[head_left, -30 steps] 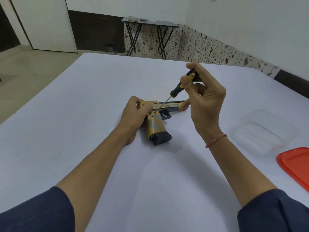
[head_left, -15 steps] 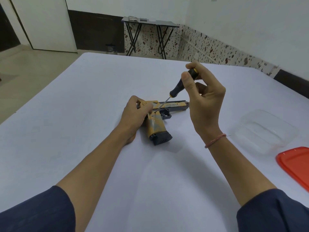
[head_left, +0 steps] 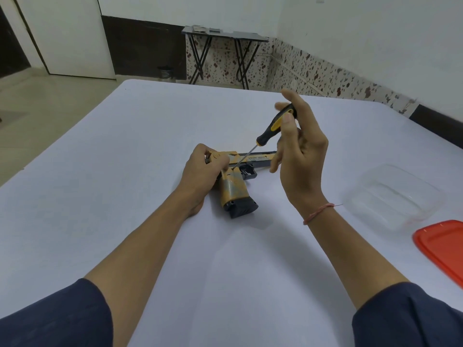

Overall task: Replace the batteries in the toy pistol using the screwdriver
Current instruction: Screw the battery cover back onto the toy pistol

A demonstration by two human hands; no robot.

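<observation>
A tan and black toy pistol [head_left: 234, 190] lies on its side on the white table [head_left: 125, 171], barrel to the right, grip toward me. My left hand [head_left: 201, 171] grips its rear end and holds it down. My right hand [head_left: 299, 151] pinches the black and yellow handle of a screwdriver [head_left: 271, 130] between thumb and fingers, the other fingers spread. The thin shaft slants down to the left, and its tip sits on the pistol's side just above the grip.
A clear plastic container [head_left: 390, 196] stands on the table to the right, and its red lid [head_left: 443, 246] lies at the right edge. Beyond the table's far edge stands a small folding table [head_left: 223, 37] against the wall.
My right hand's fingers have shifted round the screwdriver handle, and the index finger now lifts off. The handle has turned a little. The pistol and my left hand stay put.
</observation>
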